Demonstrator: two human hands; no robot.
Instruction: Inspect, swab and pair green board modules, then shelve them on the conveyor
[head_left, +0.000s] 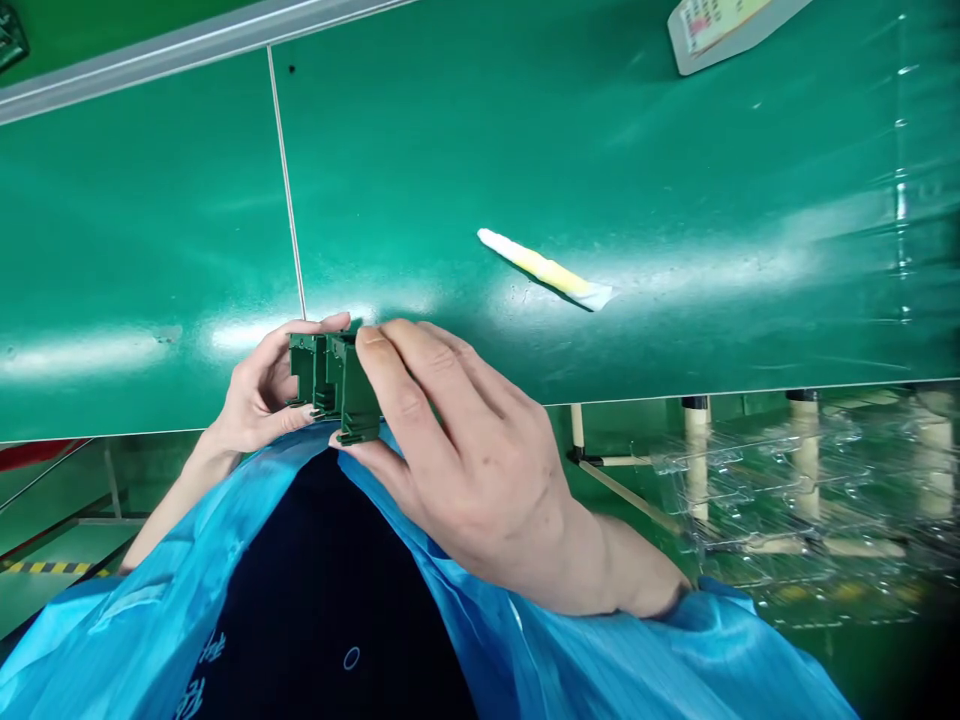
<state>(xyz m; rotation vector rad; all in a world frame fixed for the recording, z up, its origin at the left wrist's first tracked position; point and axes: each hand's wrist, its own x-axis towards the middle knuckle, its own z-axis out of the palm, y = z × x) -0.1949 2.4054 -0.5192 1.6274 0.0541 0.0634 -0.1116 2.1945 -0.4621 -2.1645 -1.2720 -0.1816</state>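
My two hands meet at the near edge of the green table (525, 150). They grip dark green plastic housings (337, 385) pressed side by side; I can make out two or three. My left hand (259, 390) pinches them from the left, thumb on top and fingers below. From the right, my right hand (457, 450) clasps them with the index finger laid over the top and the thumb underneath. Both hands are closed on the parts. Blue sleeves cover my forearms.
A white and yellow wrapped strip (547, 268) lies on the table to the right of my hands. A grey card holder (720, 30) sits at the far right edge. Clear plastic trays (795, 500) are stacked below the table edge on the right. A seam (285, 180) crosses the table.
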